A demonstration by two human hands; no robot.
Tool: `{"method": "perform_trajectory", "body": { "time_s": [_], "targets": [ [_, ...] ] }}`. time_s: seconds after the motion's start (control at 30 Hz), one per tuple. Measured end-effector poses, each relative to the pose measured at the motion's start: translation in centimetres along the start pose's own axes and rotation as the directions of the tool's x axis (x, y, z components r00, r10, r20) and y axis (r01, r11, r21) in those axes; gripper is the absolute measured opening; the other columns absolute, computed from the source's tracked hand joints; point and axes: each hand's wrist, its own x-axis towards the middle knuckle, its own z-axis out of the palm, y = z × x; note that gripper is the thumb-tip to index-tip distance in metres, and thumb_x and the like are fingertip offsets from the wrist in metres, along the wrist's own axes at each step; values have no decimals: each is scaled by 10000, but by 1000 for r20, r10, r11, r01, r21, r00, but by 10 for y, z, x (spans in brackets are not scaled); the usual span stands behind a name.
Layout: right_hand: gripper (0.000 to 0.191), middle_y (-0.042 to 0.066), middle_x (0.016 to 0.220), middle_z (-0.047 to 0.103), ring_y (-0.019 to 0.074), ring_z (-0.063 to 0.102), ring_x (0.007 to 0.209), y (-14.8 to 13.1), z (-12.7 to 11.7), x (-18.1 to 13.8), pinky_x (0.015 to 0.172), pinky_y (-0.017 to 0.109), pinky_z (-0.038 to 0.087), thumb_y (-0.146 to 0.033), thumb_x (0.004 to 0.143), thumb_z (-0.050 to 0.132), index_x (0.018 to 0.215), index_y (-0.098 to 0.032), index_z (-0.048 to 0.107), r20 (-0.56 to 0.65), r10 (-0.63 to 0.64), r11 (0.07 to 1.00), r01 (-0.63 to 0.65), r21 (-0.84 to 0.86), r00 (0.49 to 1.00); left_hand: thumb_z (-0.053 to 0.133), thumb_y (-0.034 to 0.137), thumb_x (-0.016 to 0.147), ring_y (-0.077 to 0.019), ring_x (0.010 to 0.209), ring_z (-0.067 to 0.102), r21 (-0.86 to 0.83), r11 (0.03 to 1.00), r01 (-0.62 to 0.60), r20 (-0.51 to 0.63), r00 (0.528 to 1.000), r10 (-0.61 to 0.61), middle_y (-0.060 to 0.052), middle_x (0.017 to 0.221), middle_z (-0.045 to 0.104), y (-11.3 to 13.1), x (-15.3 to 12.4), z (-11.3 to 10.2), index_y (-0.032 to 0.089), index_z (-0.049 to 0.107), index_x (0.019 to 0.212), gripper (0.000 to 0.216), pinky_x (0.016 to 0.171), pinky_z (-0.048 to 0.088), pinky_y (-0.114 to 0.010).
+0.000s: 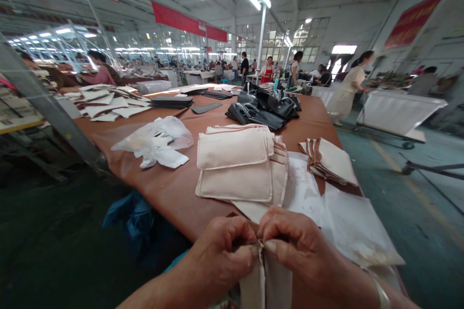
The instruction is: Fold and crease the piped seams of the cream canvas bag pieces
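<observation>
- Just beyond the hands, a stack of cream panels [234, 181] fills the middle of the brown tabletop [163, 181], blocking the way straight ahead.
- Behind it I see black bags [271, 111] heaped toward the far edge, with dark flat panels [171, 102] to their left and a pale pile [112, 101] at the far left corner.
- Along the right edge lie a brown-trimmed bundle [335, 161], a white sheet [302, 186] and a translucent sheet [358, 222].
- A slanting metal post [61, 111] stands off the left edge; blue cloth [132, 217] hangs below it.
- Near the left edge, a clear plastic bag [179, 135] holds small items I can't identify.
- Off the right edge, a person [351, 84] stands by a white wheeled bin [398, 111]; its contents are out of my sight.
- My left hand [228, 246] and right hand [304, 241] both pinch the top of a cream piece [281, 285] at the near edge.
- Fingers hide the pinched spot, and the frame cuts off the piece's lower end.
</observation>
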Motion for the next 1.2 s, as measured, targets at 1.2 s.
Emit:
{"method": "perform_trajectory", "body": {
  "time_s": [1.2],
  "targets": [
    [167, 73, 844, 590, 205, 528, 821, -13, 15, -2, 747, 352, 456, -76, 879, 453, 837, -162, 590, 21, -288, 705, 226, -673, 957, 557, 303, 795, -134, 673, 435, -45, 999, 19, -104, 994, -24, -7, 713, 525, -14, -4, 5, 155, 506, 702, 182, 601, 343, -248]
  ]
}}
